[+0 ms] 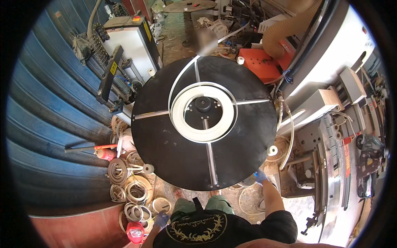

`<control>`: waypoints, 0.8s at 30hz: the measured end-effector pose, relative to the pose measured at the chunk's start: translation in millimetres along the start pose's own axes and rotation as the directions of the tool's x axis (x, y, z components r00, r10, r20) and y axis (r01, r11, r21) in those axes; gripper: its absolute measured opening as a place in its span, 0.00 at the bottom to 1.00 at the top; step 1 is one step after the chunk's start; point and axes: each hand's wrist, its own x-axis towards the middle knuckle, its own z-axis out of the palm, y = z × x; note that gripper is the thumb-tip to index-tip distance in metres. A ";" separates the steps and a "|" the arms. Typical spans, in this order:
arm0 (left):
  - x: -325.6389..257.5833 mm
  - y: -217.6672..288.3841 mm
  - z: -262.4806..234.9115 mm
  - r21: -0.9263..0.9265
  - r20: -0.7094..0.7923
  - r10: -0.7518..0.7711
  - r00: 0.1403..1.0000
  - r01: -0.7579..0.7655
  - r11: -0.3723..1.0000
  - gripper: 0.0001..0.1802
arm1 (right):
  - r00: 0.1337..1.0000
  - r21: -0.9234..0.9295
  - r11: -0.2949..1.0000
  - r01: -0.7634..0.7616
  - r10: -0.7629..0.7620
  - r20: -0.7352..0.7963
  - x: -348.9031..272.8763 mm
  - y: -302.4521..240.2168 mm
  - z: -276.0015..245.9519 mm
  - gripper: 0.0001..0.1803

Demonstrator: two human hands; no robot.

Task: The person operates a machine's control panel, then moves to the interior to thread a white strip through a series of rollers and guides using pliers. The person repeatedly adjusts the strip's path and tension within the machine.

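Note:
A large black round turntable [173, 157] with metal spokes fills the middle. A coil of white edge-banding strip [182, 124] lies around its hub, with a loose strip running up from it toward the far edge. My right hand [261, 177], in a blue glove, is at the turntable's near right rim. Its fingers are partly hidden there, so their grip is unclear. My left hand [162, 219], also gloved, hangs low at my left side with its fingers loosely apart, nothing visible in it. Rolls of strip [136, 192] lie near it.
White rollers [271, 150] stand around the turntable's rim. A red bottle-shaped object [108, 154] and a red cap-like thing [135, 232] are at the left. Blue corrugated wall [53, 120] bounds that side. A long machine [331, 157] runs along the right. An orange-red unit [259, 65] stands far right.

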 end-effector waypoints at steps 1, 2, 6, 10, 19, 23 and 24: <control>7.2 11.1 -0.9 -0.272 0.013 -0.085 0.996 0.085 0.959 0.16 | 0.989 0.124 0.988 -0.096 0.108 -0.096 -18.3 -10.7 -4.9 0.23; 13.4 18.3 -2.1 -0.513 0.078 -0.189 0.979 0.202 0.834 0.14 | 0.954 0.330 0.933 -0.148 0.222 -0.201 -24.4 25.8 5.3 0.20; 79.1 18.7 -62.1 0.073 0.336 0.523 0.783 -0.575 0.815 0.19 | 0.863 0.492 0.838 -0.237 0.414 -0.290 -124.5 23.8 33.4 0.20; 115.4 68.0 -111.7 0.497 0.058 0.194 0.979 -0.197 0.845 0.30 | 0.688 0.461 0.728 -0.507 0.664 -0.293 -208.5 -32.9 122.0 0.19; 182.8 197.8 -204.9 0.542 0.191 0.183 0.964 -0.259 0.799 0.33 | 0.764 0.547 0.630 -0.551 0.645 0.026 -213.7 -234.8 323.1 0.18; 181.3 321.8 -167.1 0.675 0.302 0.359 0.883 -0.464 0.574 0.33 | 0.850 0.557 0.699 -0.450 0.526 0.027 -178.1 -312.7 324.6 0.17; 197.2 337.3 -161.0 0.722 0.318 0.360 0.877 -0.470 0.507 0.33 | 0.867 0.552 0.716 -0.428 0.497 0.028 -167.0 -328.6 320.7 0.17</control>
